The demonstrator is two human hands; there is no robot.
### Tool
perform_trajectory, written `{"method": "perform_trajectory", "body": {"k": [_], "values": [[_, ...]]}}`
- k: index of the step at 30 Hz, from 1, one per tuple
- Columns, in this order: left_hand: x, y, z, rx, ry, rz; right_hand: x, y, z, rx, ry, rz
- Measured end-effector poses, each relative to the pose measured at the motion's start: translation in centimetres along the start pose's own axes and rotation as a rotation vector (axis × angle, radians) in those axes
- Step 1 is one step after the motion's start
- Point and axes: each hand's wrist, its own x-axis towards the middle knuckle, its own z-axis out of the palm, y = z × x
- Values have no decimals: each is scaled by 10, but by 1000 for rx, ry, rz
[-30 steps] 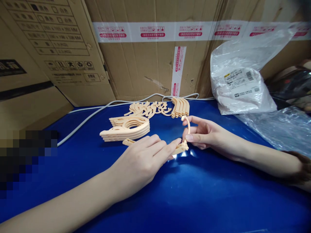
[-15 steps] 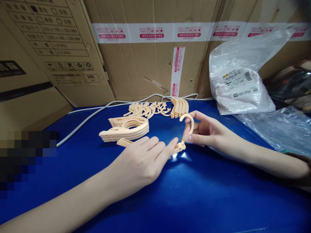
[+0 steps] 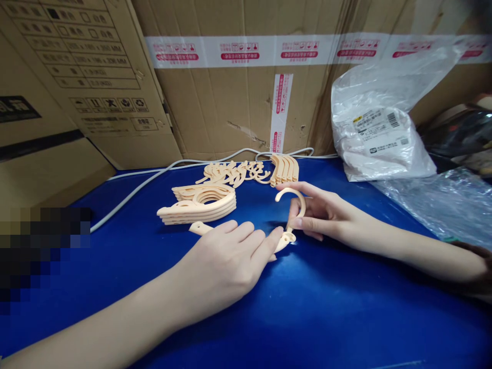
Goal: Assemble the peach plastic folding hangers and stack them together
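Note:
My left hand (image 3: pixel 234 256) is closed over a cream plastic hanger arm (image 3: pixel 200 228), whose two ends stick out on either side of the fingers. A matching cream hanger hook (image 3: pixel 299 197) is pinched between the thumb and fingers of my right hand (image 3: pixel 323 212). The hook's lower end meets the right end of the arm; whether it is seated there I cannot tell. Just behind my left hand lies a stack of folded hanger pieces (image 3: pixel 198 210). Farther back are a heap of loose hooks (image 3: pixel 230 173) and a row of curved hanger arms (image 3: pixel 284 169).
A blue table surface (image 3: pixel 307 318) lies under everything. Cardboard boxes (image 3: pixel 230 102) stand along the back and left. White cables (image 3: pixel 142 192) run behind the pieces. At the right are a white plastic bag (image 3: pixel 380 138) with a label and clear plastic film (image 3: pixel 442 200).
The hook has turned, its curved tip moving left and slightly down. The arm under my left hand has tilted, its right end dropping a little. Stacks behind are unchanged.

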Motion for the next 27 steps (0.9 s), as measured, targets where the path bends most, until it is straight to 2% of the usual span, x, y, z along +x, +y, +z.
{"method": "perform_trajectory", "body": {"k": [5, 9, 14, 18, 27], "values": [[-1, -2, 0, -52, -10, -17, 1, 3, -1, 54, 7, 51], [-3, -6, 2, -65, 41, -4, 0, -3, 4, 138, -66, 79], [-2, -8, 1, -108, 23, -46, -4, -12, 4, 96, 54, -4], [0, -7, -2, -144, 15, -55, -3, -11, 1, 124, 80, 6], [-2, -4, -1, -196, -12, -53, 0, 1, 2, 181, -16, 73]]}}
